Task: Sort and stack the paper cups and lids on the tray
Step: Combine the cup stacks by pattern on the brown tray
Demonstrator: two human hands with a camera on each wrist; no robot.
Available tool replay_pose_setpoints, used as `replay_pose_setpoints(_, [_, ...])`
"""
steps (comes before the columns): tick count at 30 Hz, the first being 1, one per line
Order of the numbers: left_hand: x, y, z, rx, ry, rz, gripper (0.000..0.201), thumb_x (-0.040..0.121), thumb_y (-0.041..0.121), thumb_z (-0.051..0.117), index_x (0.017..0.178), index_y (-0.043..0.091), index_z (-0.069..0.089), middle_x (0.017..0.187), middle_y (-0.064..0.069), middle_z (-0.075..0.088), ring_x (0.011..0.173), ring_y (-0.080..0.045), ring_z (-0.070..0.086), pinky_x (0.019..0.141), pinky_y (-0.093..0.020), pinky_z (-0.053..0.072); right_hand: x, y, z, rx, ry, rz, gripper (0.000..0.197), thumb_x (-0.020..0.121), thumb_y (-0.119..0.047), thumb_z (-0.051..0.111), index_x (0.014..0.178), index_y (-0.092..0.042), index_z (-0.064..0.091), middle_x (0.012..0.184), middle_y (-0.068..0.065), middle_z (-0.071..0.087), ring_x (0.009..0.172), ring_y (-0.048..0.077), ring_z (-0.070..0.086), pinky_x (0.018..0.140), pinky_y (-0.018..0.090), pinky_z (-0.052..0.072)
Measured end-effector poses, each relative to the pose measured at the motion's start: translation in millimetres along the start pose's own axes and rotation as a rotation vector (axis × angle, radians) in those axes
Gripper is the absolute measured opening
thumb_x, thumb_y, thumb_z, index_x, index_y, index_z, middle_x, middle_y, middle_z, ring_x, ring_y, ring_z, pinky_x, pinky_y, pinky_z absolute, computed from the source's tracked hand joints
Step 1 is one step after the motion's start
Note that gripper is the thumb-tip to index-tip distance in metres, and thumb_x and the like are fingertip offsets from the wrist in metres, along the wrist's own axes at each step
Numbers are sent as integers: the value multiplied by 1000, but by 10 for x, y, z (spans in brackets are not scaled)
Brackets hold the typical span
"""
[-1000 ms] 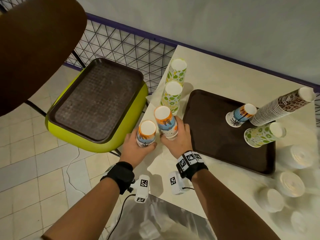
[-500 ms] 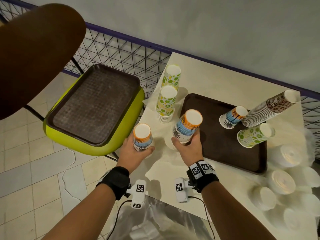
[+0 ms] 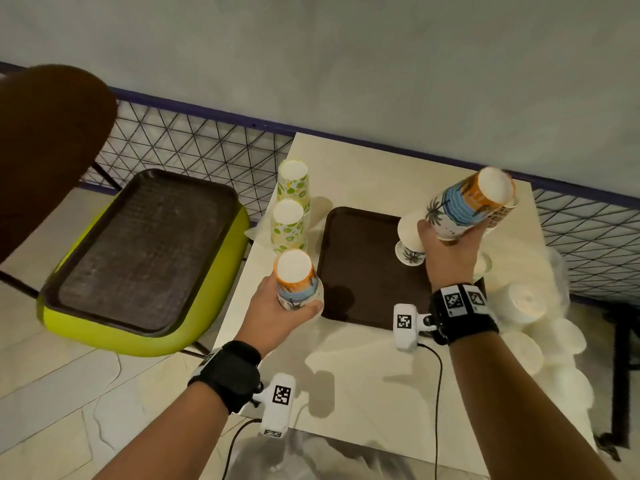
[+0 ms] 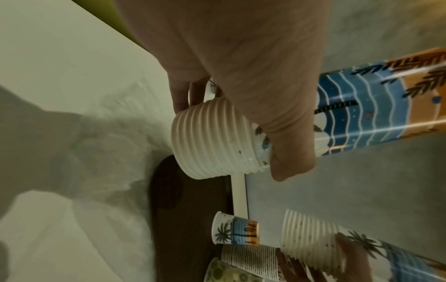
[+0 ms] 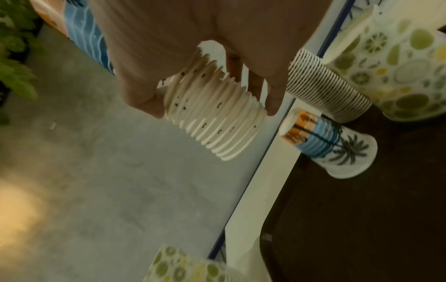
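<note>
Brown tray (image 3: pixel 360 271) bears lone palm cup (image 3: pixel 410 254); left grip (image 3: pixel 277 313), right grip (image 3: pixel 446 254) each clasp palm-cup stack.

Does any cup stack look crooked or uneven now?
Yes. The palm-print paper cup stack held in the right hand is tilted, and its lower rims sit unevenly, gapped on one side. The left hand holds its palm-print stack upright.

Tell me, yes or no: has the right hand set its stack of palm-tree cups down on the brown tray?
No. The right hand grips its cup stack tilted in the air above the brown tray, not resting on it.
</note>
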State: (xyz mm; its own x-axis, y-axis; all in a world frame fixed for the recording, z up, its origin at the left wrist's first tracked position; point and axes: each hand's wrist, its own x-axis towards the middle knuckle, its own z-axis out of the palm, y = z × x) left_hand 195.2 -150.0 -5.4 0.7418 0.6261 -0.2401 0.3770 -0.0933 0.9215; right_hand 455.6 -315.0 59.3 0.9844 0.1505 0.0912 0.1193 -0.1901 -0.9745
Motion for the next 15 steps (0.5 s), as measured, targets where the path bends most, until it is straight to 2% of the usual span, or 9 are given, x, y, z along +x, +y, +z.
replay_pose_setpoints(4, [166,275,167,-27,-26,33,79,63,58,87,133,37,56,129,13,64,120,-1,60,106,-33,51,327,126,-36,-13,64,27,85,74,-25,82,146,-30,36,135,-6,60,117,4,63,101,26,51])
replay_pose_setpoints(6, [238,362,245,-33,-32,41,81,63,57,87,135,35,56,130,14,65,121,-1,60,105,-29,50,436,227,-21,-30,54,37,84,74,-24,83,144,-29,38,134,-5,60,117,10,63,103,29,50])
replay_pose_setpoints(8, [304,414,313,-34,-27,36,83,63,58,88,136,35,56,131,14,64,122,-1,60,104,-28,50,518,340,12,-61,39,42,78,73,-24,83,138,-31,40,129,-6,60,113,10,62,102,29,49])
replay_pose_setpoints(12, [416,490,450,-27,-26,-3,79,66,50,90,135,31,56,128,16,66,119,2,61,100,-21,50,614,639,63,-123,24,53,81,67,-35,83,136,-32,40,127,-5,60,112,13,62,99,31,49])
replay_pose_setpoints(14, [464,517,514,-28,-24,-22,75,70,41,92,135,29,57,127,16,67,117,4,62,98,-17,49,634,779,95,-143,21,60,81,69,-30,86,135,-30,40,126,-5,58,112,14,60,100,33,48])
replay_pose_setpoints(15, [486,529,543,-28,-23,-30,73,72,37,92,135,29,57,127,16,67,116,4,62,96,-15,49,641,851,120,-144,6,73,81,72,-23,87,138,-25,40,125,-5,56,112,12,57,100,31,46])
